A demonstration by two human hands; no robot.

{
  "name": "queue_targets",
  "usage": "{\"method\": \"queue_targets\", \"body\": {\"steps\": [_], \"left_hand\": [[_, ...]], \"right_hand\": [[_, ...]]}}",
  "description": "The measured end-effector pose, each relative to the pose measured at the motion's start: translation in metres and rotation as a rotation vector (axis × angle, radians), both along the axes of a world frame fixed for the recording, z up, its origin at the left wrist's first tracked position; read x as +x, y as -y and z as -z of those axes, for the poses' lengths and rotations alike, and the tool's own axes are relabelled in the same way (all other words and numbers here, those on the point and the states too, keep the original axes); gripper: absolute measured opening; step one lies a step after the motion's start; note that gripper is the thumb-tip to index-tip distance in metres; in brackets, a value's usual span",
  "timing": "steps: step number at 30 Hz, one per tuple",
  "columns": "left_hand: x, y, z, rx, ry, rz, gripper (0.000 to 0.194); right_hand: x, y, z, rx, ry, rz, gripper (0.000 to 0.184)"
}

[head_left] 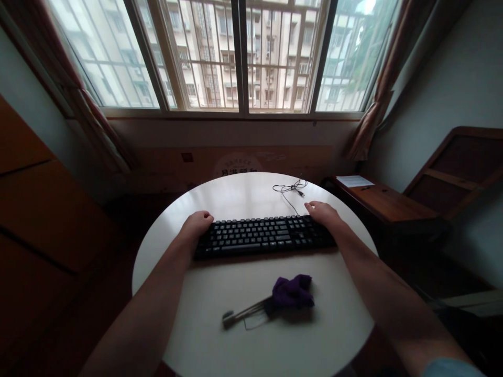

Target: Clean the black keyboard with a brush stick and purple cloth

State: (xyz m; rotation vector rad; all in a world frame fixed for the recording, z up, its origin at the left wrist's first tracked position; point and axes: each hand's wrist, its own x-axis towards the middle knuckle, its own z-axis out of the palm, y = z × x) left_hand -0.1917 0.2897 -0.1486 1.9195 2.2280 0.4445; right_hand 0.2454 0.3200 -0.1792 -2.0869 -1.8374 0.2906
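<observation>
In the head view, shows a long black rectangular keyboard [255, 238] between the left hand [198, 222] and the right hand [323, 213], lying crosswise above or on a round white bench [204, 309]; cannot tell whether touching the bench all along the underside. Closes the left hand in a curl around the keyboard's left end, near the far corner, with thumb and fingers drawn in close and some fingers hidden. Grips the far right corner with the right hand, partly closed, with fingertips brought together just past the far edge; cannot see the lower fingers behind the keyboard. Touches nothing else with either hand.

Beyond the keyboard, near the right hand, shows a thin black looped cable [283, 187] with a small plug [301, 193], running back to the keyboard's far edge. On the near side, between the forearms and apart from both hands, shows a crumpled purple cloth bundle [293, 291] beside thin rods [251, 309] with a blurred grey end. At far right, shows a brown wooden side table [393, 201] bearing a white sheet [356, 181].
</observation>
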Motion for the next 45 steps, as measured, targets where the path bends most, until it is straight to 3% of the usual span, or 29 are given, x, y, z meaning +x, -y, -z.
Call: {"method": "queue_targets", "body": {"steps": [5,8,10,14,18,20,23,31,39,45], "left_hand": [[0.002,0.000,-0.002,-0.010,-0.001,-0.016,0.029],[0.005,0.002,-0.004,0.023,0.004,-0.028,0.030],[0.008,0.005,-0.008,0.069,0.006,-0.029,0.030],[0.019,0.014,-0.017,0.200,0.008,0.022,0.028],[0.032,0.022,-0.022,0.292,-0.002,0.071,0.028],[0.036,0.025,-0.023,0.308,-0.015,0.061,0.027],[0.038,0.026,-0.023,0.323,-0.007,0.036,0.026],[0.041,0.030,-0.025,0.363,0.037,0.033,0.024],[0.046,0.033,-0.026,0.423,0.065,0.072,0.024],[0.047,0.035,-0.028,0.455,0.094,0.095,0.025]], "right_hand": [[-0.011,0.014,-0.014,0.080,0.046,-0.020,0.045],[-0.020,0.023,-0.027,0.154,0.052,-0.119,0.040],[-0.029,0.033,-0.037,0.212,0.017,-0.306,0.035],[-0.066,0.068,-0.054,0.259,-0.175,-0.874,0.032],[-0.112,0.115,-0.062,0.018,-0.193,-1.370,0.020],[-0.127,0.132,-0.063,-0.089,-0.108,-1.475,0.019],[-0.133,0.144,-0.064,-0.168,-0.006,-1.497,0.021],[-0.130,0.142,-0.065,-0.264,0.104,-1.465,0.018],[-0.133,0.146,-0.060,-0.123,0.160,-1.385,0.017],[-0.133,0.145,-0.058,-0.118,0.141,-1.389,0.015]]}}
